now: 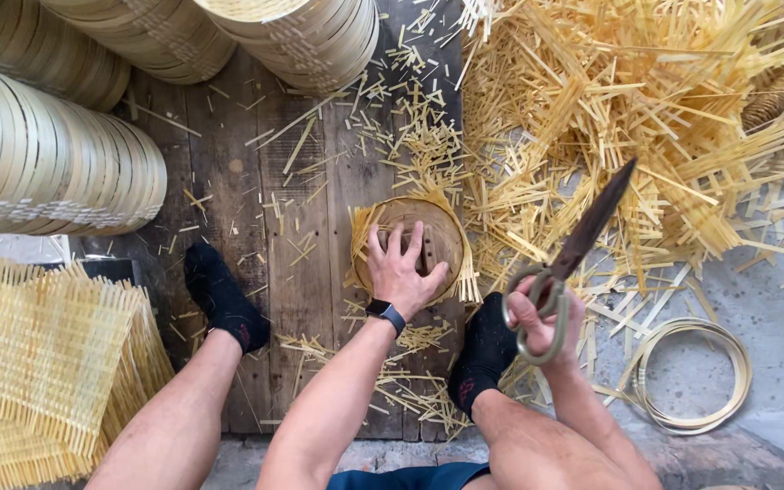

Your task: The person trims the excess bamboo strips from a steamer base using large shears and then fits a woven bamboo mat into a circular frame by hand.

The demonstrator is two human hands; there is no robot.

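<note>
My left hand (pixel 401 268) presses flat, fingers spread, on a round wooden disc (pixel 437 238) lying over a woven bamboo mat whose strip ends stick out around it. A dark band is on that wrist. My right hand (pixel 542 318) grips the looped handles of large dark metal shears (pixel 583 240), blades closed and pointing up to the right, raised above the floor. Both my feet in black socks (pixel 224 299) rest on the wooden planks either side of the disc.
A big heap of cut bamboo strips (pixel 646 109) fills the right. Stacks of round bamboo rims (pixel 47 163) lie at the upper left and top. Woven square mats (pixel 43 363) are piled at the lower left. Coiled bamboo hoops (pixel 691 377) lie at the right.
</note>
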